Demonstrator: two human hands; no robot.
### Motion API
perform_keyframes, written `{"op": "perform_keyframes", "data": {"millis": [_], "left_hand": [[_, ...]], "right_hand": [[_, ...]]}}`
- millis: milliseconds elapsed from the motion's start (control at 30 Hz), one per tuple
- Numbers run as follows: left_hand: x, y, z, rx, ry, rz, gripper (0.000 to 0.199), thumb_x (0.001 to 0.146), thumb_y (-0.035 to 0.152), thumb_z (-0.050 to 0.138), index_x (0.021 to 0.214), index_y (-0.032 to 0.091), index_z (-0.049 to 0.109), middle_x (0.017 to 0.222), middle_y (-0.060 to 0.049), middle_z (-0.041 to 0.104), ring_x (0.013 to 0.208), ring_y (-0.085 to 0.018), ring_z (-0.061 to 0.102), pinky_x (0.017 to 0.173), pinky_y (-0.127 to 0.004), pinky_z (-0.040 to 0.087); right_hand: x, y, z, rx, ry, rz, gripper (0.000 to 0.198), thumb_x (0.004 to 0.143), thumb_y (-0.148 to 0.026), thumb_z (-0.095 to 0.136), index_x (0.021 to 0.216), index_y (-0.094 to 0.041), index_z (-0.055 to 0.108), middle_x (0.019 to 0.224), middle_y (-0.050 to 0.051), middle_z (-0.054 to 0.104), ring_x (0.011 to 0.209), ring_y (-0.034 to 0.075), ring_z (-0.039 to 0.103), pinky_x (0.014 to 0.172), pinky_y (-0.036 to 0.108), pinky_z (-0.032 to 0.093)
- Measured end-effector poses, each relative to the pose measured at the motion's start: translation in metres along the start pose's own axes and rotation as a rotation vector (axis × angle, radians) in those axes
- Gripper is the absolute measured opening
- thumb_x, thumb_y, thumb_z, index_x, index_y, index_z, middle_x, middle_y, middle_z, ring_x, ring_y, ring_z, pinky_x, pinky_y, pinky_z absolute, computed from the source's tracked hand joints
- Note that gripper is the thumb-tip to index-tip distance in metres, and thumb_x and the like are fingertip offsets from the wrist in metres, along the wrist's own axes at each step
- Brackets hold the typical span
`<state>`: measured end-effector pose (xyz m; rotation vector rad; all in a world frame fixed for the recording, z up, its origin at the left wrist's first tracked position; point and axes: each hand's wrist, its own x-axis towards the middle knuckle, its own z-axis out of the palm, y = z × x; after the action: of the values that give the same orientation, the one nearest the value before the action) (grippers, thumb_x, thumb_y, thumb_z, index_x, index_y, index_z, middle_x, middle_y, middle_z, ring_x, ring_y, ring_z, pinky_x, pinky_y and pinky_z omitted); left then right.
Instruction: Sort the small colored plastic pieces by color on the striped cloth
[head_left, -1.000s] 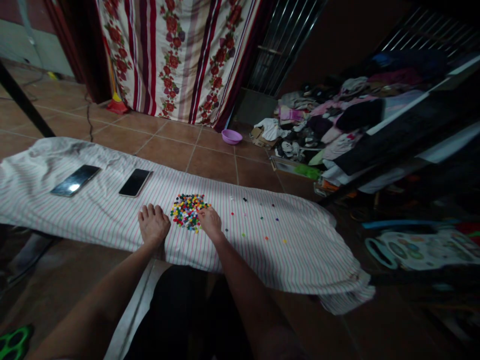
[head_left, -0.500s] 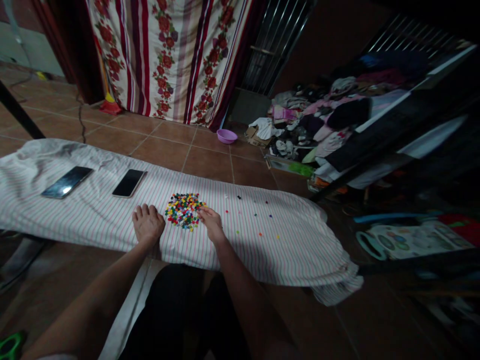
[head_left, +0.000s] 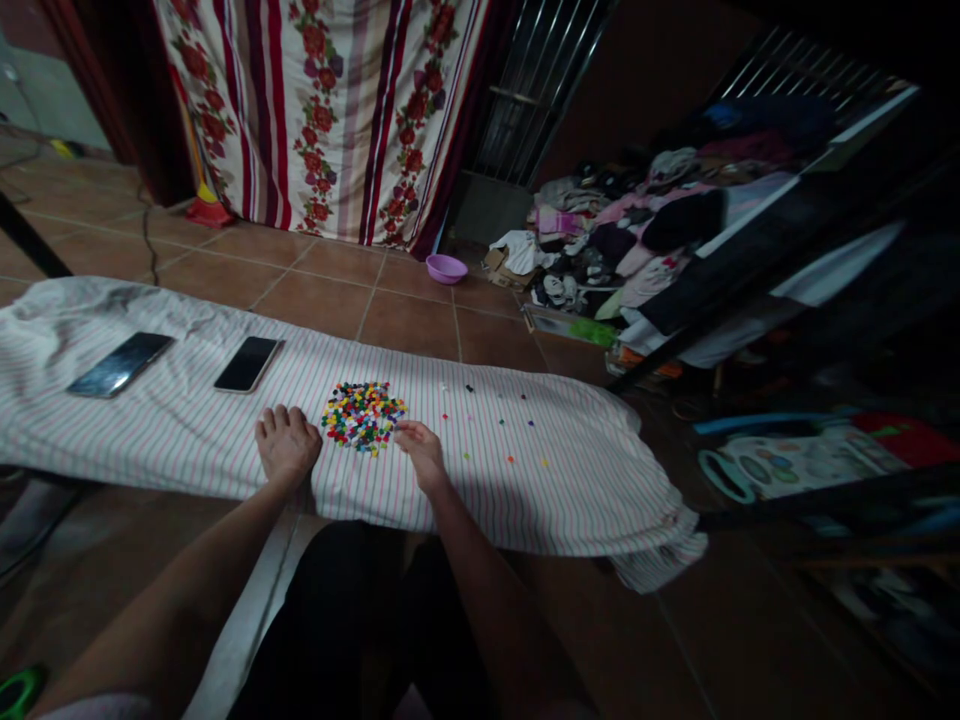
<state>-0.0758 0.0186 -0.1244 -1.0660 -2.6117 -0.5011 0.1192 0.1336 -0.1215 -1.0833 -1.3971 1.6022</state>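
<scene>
A heap of small multicoloured pieces (head_left: 358, 415), too small to name exactly, lies on a striped cloth (head_left: 390, 500). My left hand (head_left: 287, 443) rests flat on the cloth just left of the heap, its fingers stretched out. At the heap's right edge is my right hand (head_left: 421, 450), thumb and fingertips pressed together. Whatever may be between those fingertips is too small to make out. Farther right, single pieces lie spaced out in rows, among them an orange piece (head_left: 511, 459), a yellow piece (head_left: 545, 463) and a blue piece (head_left: 531, 423).
Two phones, a black-screened phone (head_left: 248, 364) and a shinier phone (head_left: 121, 365), lie left of my hands. Beyond the cloth a purple basin (head_left: 447, 268) sits on the tiled floor. A clothes pile (head_left: 600, 235) fills the back right, beside a flowered curtain (head_left: 322, 120).
My right hand has drawn back slightly from the heap, its fingertips now at the edge. My left hand stays flat on the cloth. The whole view has shifted a little.
</scene>
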Motion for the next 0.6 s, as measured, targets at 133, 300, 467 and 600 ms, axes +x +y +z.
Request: {"op": "perform_keyframes", "data": {"millis": [133, 300, 467, 600], "left_hand": [[-0.001, 0.001, -0.001, -0.003, 0.008, -0.001, 0.036, 0.086, 0.029, 0.032, 0.101, 0.012, 0.06, 0.115, -0.02, 0.058, 0.123, -0.035, 0.044, 0.1, -0.051, 0.035], [-0.001, 0.001, -0.002, -0.034, 0.009, -0.016, 0.034, 0.087, 0.028, 0.032, 0.101, 0.014, 0.06, 0.113, -0.017, 0.057, 0.121, -0.034, 0.045, 0.1, -0.051, 0.034], [-0.001, 0.001, -0.002, -0.009, 0.017, -0.005, 0.036, 0.087, 0.029, 0.031, 0.1, 0.013, 0.06, 0.112, -0.018, 0.057, 0.119, -0.033, 0.045, 0.1, -0.051, 0.035], [-0.001, 0.001, -0.002, -0.004, 0.009, -0.002, 0.037, 0.087, 0.03, 0.03, 0.1, 0.013, 0.06, 0.113, -0.018, 0.057, 0.119, -0.033, 0.045, 0.101, -0.05, 0.035]], "right_hand": [[-0.001, 0.006, -0.008, -0.094, 0.034, -0.084, 0.024, 0.066, -0.035, 0.066, 0.086, -0.023, 0.068, 0.084, 0.003, 0.072, 0.079, 0.018, 0.066, 0.069, 0.029, 0.053], [-0.006, 0.007, -0.035, -0.366, 0.141, -0.255, 0.025, 0.077, -0.03, 0.054, 0.096, -0.024, 0.069, 0.097, 0.004, 0.073, 0.09, 0.018, 0.067, 0.084, 0.033, 0.053], [-0.013, 0.007, -0.07, -0.659, 0.267, -0.366, 0.028, 0.079, -0.021, 0.047, 0.093, -0.023, 0.071, 0.094, 0.005, 0.072, 0.088, 0.019, 0.065, 0.086, 0.033, 0.051], [-0.017, 0.012, -0.08, -0.801, 0.27, -0.357, 0.031, 0.079, -0.015, 0.045, 0.092, -0.021, 0.072, 0.093, 0.006, 0.07, 0.089, 0.02, 0.064, 0.087, 0.034, 0.049]]}}
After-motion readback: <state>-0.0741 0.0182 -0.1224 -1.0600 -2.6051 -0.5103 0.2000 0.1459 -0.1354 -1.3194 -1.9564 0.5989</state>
